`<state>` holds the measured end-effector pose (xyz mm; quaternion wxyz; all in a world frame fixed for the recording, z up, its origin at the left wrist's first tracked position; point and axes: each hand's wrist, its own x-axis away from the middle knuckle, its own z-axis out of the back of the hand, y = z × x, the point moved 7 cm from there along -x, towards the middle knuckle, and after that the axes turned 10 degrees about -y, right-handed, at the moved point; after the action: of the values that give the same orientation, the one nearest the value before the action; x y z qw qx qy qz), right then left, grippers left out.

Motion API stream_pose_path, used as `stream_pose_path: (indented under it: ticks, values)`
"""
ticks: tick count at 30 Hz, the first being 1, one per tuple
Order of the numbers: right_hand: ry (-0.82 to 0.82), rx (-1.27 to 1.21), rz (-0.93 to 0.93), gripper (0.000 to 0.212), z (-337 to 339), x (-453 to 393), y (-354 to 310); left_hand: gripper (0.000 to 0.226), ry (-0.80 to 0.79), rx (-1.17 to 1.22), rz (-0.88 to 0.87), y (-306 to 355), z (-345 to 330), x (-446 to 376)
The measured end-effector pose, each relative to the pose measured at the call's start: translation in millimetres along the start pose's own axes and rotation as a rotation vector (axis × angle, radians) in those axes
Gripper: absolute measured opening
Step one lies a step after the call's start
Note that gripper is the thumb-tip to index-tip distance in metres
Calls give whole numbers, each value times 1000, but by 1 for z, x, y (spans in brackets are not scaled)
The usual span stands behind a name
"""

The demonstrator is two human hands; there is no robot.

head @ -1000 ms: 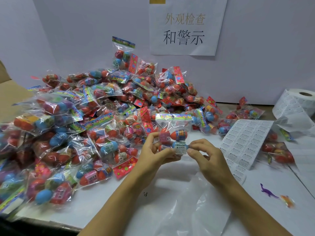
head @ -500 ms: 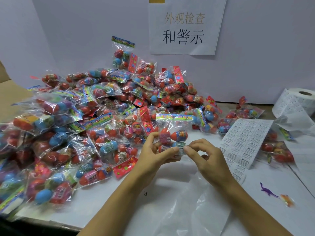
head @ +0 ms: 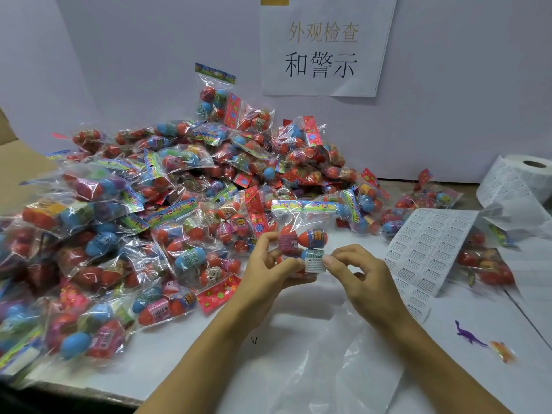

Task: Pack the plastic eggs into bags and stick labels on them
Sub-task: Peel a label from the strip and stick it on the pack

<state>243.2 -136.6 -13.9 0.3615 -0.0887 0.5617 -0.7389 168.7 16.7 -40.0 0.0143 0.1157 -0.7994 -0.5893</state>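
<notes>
A heap of filled bags (head: 167,222) covered the left and middle of the white desk (head: 191,366), piled back against the wall. In front of it the left hand (head: 268,273) held one bag of plastic eggs (head: 301,234) above the desk, thumb and fingers curled round its lower part. A white warning label (head: 314,265) sat on the front of that bag. The right hand (head: 363,276) met it there, its fingers (head: 328,260) pinching the label's right edge. An empty clear bag (head: 325,366) lay under the wrists. Right of the hands a label sheet (head: 424,249) lay on the desk, with a label roll (head: 519,180) behind it. A purple toy dinosaur (head: 469,336) lay near the right edge.
</notes>
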Motion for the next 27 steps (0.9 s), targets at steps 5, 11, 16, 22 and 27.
stream_pose_path:
  ticks: [5, 11, 16, 22, 27]
  values:
    - [-17, -23, -17, 24, 0, -1, 2, 57, -15, -7, -7, 0, -1, 1]
    - [-36, 9, 13, 13, -2, 1, -2, 70, -54, 6, -19, 2, -4, 1]
    - [-32, 4, 12, 17, -1, 0, -1, 63, -35, 17, -8, 0, -2, 1]
    - [-40, -95, -30, 16, 0, -2, 3, 48, 2, 43, 5, 1, -1, -1]
    - [-44, -138, -70, 16, 3, -1, 6, 44, -33, 72, 87, -1, -7, 0]
